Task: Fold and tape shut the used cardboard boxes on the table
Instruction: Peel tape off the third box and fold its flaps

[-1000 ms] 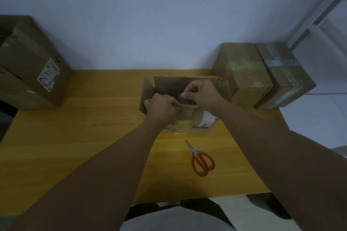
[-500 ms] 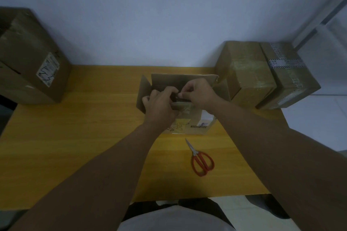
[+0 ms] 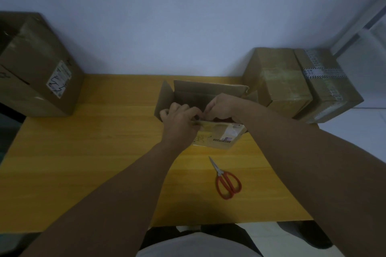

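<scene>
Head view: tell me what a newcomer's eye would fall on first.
First, the two hands meeting at the table's middle: the left hand and right hand both pinch the near flap of an open cardboard box. Next, the red-handled scissors lying closed on the yellow table just in front of it. Two taped boxes stand at the far right, a bigger box far left.

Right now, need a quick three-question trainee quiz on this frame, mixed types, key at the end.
1. True or false: the red-handled scissors lie on the table, nearer the person than the open cardboard box.
2. Next to the tape-striped box stands: A) a closed box B) a tape roll C) a bin.
3. Fill in: the left hand and right hand both work at the open box's ____ flap.
Key: 1 true; 2 A; 3 near.
</scene>
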